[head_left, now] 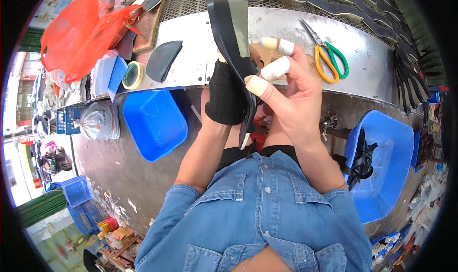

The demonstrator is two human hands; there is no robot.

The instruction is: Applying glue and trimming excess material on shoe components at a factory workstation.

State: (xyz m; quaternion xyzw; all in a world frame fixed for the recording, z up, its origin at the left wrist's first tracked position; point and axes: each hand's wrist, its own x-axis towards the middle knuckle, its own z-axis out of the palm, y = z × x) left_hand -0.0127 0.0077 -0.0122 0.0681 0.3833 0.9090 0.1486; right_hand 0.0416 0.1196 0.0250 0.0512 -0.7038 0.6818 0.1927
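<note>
Black piece: long and bent, held up over the near edge of the tabletop, between the left grip and the right grip.
Pale strip: along the right side of the black piece, at the far end.
Left side: left grip closed on the black piece from its left, partly hidden behind it, dressed in a black cover.
Right side: right grip just right of the black piece, thumb and pointing finger bent in at its edge, with white finger wraps; cannot tell if pinching or only touching.
Scissors: right of the black piece, on the tabletop, one handle yellow, one green.
Dark flat piece: left of the black piece, on the tabletop.
Tape roll: farther left of the black piece.
Red bag: far left of the black piece.
Blue tubs: one below and left of the black piece, another below and right, with black straps inside.
Dark strips: beyond the black piece and to the right, in rows.
</note>
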